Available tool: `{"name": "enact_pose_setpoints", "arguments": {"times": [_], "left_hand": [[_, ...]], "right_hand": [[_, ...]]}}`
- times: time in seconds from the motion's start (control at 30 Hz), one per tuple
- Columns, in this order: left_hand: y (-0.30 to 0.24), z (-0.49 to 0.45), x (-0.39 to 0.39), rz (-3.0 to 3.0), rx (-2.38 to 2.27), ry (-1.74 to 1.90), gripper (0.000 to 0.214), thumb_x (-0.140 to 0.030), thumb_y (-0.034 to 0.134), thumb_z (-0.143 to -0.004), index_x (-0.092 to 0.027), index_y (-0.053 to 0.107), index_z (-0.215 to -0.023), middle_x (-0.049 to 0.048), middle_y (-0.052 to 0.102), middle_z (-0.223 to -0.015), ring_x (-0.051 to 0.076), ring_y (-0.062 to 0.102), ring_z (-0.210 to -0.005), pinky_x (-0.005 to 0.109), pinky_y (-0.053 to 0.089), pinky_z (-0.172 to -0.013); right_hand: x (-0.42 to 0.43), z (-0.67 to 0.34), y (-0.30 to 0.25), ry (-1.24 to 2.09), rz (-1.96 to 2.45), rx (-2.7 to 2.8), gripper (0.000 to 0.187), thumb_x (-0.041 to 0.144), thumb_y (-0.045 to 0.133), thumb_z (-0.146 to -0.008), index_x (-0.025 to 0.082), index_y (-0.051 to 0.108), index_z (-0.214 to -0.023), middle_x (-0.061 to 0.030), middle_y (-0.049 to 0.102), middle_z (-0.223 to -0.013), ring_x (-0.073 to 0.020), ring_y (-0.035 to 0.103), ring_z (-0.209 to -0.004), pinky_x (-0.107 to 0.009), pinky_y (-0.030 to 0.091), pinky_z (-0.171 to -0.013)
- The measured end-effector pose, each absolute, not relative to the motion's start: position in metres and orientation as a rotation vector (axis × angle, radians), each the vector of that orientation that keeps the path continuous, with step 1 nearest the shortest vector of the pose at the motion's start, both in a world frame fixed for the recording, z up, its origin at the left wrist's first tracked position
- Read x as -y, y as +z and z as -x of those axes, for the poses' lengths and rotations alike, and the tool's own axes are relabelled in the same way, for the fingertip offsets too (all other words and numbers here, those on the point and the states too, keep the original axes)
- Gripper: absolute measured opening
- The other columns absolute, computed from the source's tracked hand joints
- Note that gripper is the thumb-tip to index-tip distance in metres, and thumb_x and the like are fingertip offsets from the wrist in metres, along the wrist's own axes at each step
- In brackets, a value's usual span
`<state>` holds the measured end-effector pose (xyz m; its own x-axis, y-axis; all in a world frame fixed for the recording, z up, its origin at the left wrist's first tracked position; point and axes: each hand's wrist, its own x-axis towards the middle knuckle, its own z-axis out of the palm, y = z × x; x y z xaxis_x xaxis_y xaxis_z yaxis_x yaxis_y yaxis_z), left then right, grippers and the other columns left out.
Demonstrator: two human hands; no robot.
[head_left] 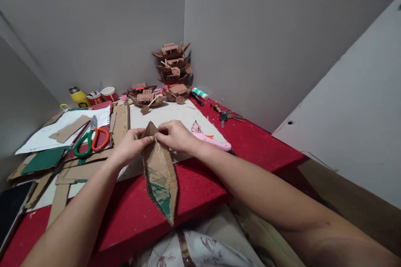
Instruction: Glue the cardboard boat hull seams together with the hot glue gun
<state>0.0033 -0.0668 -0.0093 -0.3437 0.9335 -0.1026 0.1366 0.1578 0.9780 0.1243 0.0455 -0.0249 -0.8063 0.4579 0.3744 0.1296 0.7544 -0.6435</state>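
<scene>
A boat-shaped cardboard hull (159,175) with a green and brown printed inside hangs over the front edge of the red table (200,183), one pointed end up and the other down toward my lap. My left hand (130,147) pinches the hull's upper left side. My right hand (176,135) pinches the upper right side near the tip. Both hands are closed on the cardboard, fingers pressed together at the top end.
Green and orange scissors (92,141) lie on cardboard scraps at the left. A pink glue gun (209,138) rests just right of my hands. Finished cardboard boats (172,66) are stacked in the far corner, with cups (109,93), a yellow bottle (78,97), keys (224,116) and a phone (12,208).
</scene>
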Motion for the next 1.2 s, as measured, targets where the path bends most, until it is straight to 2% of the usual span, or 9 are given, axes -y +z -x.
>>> {"name": "enact_pose_setpoints", "arguments": {"times": [0.1,0.2,0.4,0.5,0.63,0.73,0.87,0.97,1.2], "left_hand": [[-0.005,-0.006,0.069,-1.042,-1.716,1.339,0.048,-0.049,0.076,-0.061,-0.014,0.067,-0.093,0.0049,0.069,-0.076,0.017,0.062,-0.066,0.026,0.046,-0.059],[-0.004,-0.002,0.069,-0.984,-1.810,1.507,0.047,-0.052,0.075,-0.061,-0.016,0.064,-0.088,0.0019,0.067,-0.074,0.012,0.059,-0.058,0.022,0.044,-0.052],[-0.009,0.011,0.065,-0.883,-1.801,1.841,0.025,-0.032,0.073,-0.065,-0.016,0.056,-0.074,-0.0005,0.063,-0.064,0.011,0.060,-0.057,0.023,0.049,-0.058],[-0.008,0.010,0.065,-0.866,-1.823,1.870,0.020,-0.032,0.065,-0.074,-0.017,0.053,-0.070,-0.0024,0.058,-0.056,0.011,0.057,-0.049,0.023,0.047,-0.052],[-0.008,0.008,0.066,-0.949,-1.903,1.830,0.036,-0.046,0.050,-0.084,-0.019,0.047,-0.060,-0.0013,0.054,-0.052,0.012,0.053,-0.046,0.023,0.045,-0.049],[-0.011,0.006,0.066,-1.137,-2.061,1.710,0.037,-0.050,0.051,-0.083,-0.019,0.053,-0.064,0.0007,0.059,-0.061,0.013,0.054,-0.054,0.023,0.043,-0.052],[-0.012,-0.001,0.066,-1.462,-2.155,1.504,0.024,-0.040,0.059,-0.079,-0.017,0.061,-0.073,0.0003,0.062,-0.068,0.014,0.055,-0.064,0.023,0.041,-0.059],[-0.013,-0.007,0.066,-1.607,-2.228,1.412,0.019,-0.033,0.055,-0.081,-0.017,0.062,-0.072,0.0000,0.063,-0.066,0.014,0.055,-0.063,0.023,0.040,-0.059],[-0.016,-0.012,0.067,-1.769,-2.389,1.314,0.018,-0.031,0.054,-0.082,-0.016,0.065,-0.078,0.0000,0.065,-0.068,0.013,0.057,-0.061,0.023,0.041,-0.058]], "right_hand": [[-0.045,-0.124,-0.025,0.785,0.498,2.409,0.021,0.018,0.053,-0.080,0.014,0.066,-0.065,-0.0011,0.062,-0.060,-0.0099,0.047,-0.056,-0.023,0.030,-0.054],[-0.046,-0.125,-0.024,0.739,0.561,2.366,0.018,0.018,0.053,-0.081,0.014,0.068,-0.072,-0.0046,0.068,-0.070,-0.0119,0.053,-0.061,-0.023,0.034,-0.059],[-0.050,-0.124,-0.024,0.735,0.568,2.316,0.015,0.015,0.054,-0.079,0.016,0.069,-0.083,-0.0065,0.071,-0.082,-0.0154,0.058,-0.072,-0.024,0.040,-0.066],[-0.049,-0.124,-0.024,0.771,0.558,2.315,0.017,0.014,0.054,-0.078,0.016,0.069,-0.085,-0.0063,0.071,-0.084,-0.0157,0.059,-0.074,-0.024,0.041,-0.068],[-0.047,-0.124,-0.023,0.801,0.542,2.327,0.018,0.013,0.054,-0.077,0.016,0.068,-0.088,-0.0064,0.070,-0.087,-0.0161,0.059,-0.076,-0.024,0.041,-0.069],[-0.045,-0.124,-0.023,0.796,0.529,2.343,0.017,0.015,0.053,-0.078,0.016,0.068,-0.087,-0.0058,0.070,-0.085,-0.0152,0.059,-0.074,-0.024,0.040,-0.068],[-0.042,-0.123,-0.023,0.793,0.499,2.353,0.018,0.021,0.051,-0.082,0.016,0.067,-0.086,-0.0054,0.069,-0.081,-0.0138,0.057,-0.069,-0.024,0.038,-0.065],[-0.042,-0.124,-0.022,0.796,0.508,2.359,0.018,0.024,0.050,-0.083,0.015,0.066,-0.082,-0.0047,0.068,-0.078,-0.0133,0.056,-0.068,-0.024,0.036,-0.063],[-0.047,-0.123,-0.021,0.901,0.533,2.360,0.013,0.023,0.052,-0.082,0.014,0.062,-0.080,-0.0033,0.064,-0.078,-0.0125,0.052,-0.070,-0.023,0.036,-0.065]]}}
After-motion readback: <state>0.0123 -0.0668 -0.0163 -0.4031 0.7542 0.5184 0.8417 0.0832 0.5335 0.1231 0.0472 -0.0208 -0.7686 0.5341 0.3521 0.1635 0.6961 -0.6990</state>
